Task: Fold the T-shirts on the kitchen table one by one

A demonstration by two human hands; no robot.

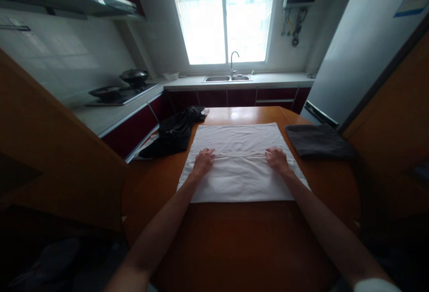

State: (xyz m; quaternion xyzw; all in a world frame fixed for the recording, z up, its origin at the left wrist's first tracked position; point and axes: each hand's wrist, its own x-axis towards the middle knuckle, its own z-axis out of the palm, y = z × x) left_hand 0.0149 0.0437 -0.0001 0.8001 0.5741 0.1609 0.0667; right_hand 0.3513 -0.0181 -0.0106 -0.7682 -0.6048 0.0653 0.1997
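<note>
- At the bottom of the frame two bare forearms come in from the lower left and lower right corners and reach forward over a brown wooden tabletop (pixel 241 243).
- In the middle of the frame a white cloth (pixel 239 180) lies flat on the tabletop, almost square, with a low fold line that runs across it between the two hands.
- The left hand (pixel 203 159) rests palm down on the left part of the cloth; its grip is loosely spread, the fingers lying on the fabric at the fold line and holding nothing up.
- The right hand (pixel 276 158) rests the same way on the right part of the cloth, fingers a little apart and pressed on the fabric at the fold line.
- Just left of the cloth, at the table edge, a black garment (pixel 174 133) lies crumpled, partly hanging over the edge.
- Right of the cloth, apart from it, a dark grey folded cloth (pixel 318 141) lies flat.
- Further back, a counter with a sink (pixel 227 78) and a tap stands under a bright window (pixel 223 14).
- In the upper left area a stove (pixel 122 93) carries a dark wok; at the right a white fridge (pixel 362 46) stands.
</note>
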